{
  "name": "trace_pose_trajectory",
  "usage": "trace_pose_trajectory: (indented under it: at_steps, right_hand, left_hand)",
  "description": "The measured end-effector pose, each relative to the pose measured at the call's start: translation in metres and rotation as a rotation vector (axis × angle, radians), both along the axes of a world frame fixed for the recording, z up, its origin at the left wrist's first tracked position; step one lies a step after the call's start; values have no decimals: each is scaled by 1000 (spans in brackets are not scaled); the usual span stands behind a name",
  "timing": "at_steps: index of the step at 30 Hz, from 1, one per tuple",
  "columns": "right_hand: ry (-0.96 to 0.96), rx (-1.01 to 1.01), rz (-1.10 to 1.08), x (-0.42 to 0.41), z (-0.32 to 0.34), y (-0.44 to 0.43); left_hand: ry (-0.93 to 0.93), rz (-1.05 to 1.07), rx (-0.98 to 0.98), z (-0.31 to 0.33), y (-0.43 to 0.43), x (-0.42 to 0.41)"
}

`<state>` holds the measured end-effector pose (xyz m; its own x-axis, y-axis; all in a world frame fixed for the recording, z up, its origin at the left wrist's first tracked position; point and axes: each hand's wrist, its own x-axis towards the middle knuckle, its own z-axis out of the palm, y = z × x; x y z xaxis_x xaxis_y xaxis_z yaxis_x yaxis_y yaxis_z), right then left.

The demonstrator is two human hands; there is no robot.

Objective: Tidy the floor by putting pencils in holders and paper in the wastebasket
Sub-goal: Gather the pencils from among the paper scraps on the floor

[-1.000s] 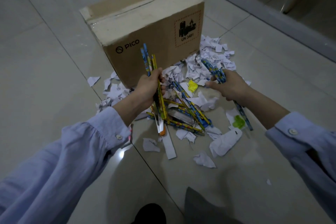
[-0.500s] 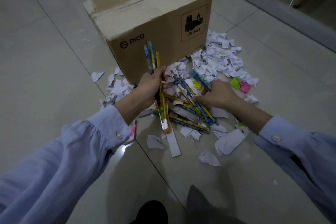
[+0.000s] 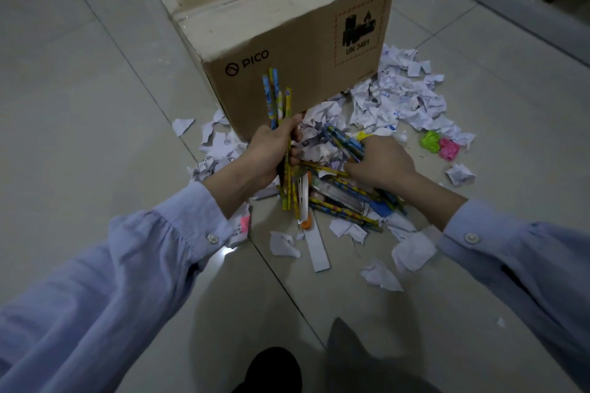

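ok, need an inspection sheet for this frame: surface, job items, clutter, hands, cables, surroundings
Surface: tiled floor, pale and glossy, grout lines visible.
Job's things: pencil bundle held upright; blue pencils held slanted; loose pencils heaped on the floor; paper scraps spread round the box's near side. No holder or wastebasket in view.
Clutter: cardboard box, flaps shut, behind the heap; green wad and pink wad right of the scraps; white strip flat on the floor.
Hands: left hand grips the pencil bundle; right hand grips the blue pencils, low over the heap.
Cables: nothing seen.
Surroundings: raised sill far right; dark shoe at bottom edge.
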<state>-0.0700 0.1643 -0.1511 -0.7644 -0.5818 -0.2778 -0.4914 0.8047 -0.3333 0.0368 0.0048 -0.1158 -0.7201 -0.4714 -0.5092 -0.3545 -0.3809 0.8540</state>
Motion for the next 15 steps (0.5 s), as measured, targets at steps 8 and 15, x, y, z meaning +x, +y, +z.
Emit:
trace_pose_trajectory:
  at_steps: [8, 15]
  right_hand:
    - [-29, -117, -100, -31, 22, 9]
    - [-254, -346, -286, -41, 37, 18]
  left_hand:
    - [-23, -7, -15, 2, 0, 4]
    - [-11, 9, -7, 7, 4, 3]
